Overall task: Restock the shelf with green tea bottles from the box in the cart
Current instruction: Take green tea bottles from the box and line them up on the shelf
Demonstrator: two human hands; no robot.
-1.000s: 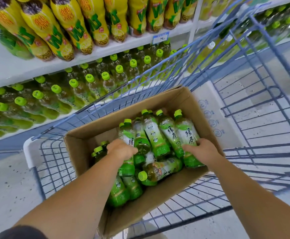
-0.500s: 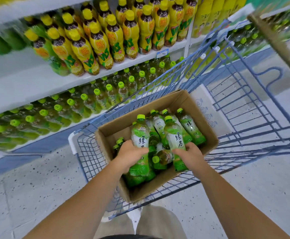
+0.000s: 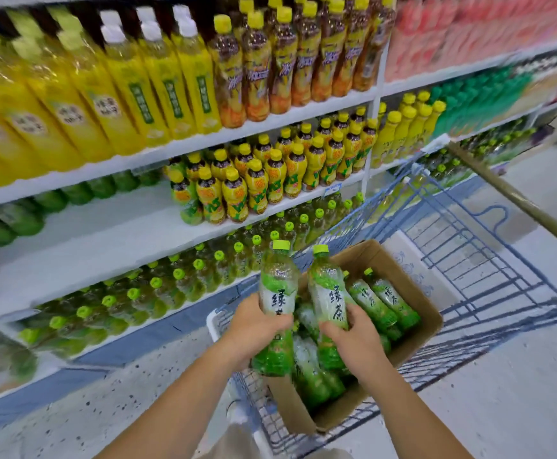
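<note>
Above the cardboard box sitting in the blue wire cart, both hands are gripping upright green tea bottles. The left hand is wrapping closed around the waist of the left bottle, while the right hand is clamping the lower body of the right bottle; each cap is pointing up and slightly away from the person, so each long axis is running near vertical. More green tea bottles are lying on their sides in the box beneath. The matching green-capped stock is standing on the bottom shelf, which is lying to the left of and beyond the cart. Judged from this layout, the left hand is nearer the shelf, and its bottle is already standing in the orientation needed for placing.
</note>
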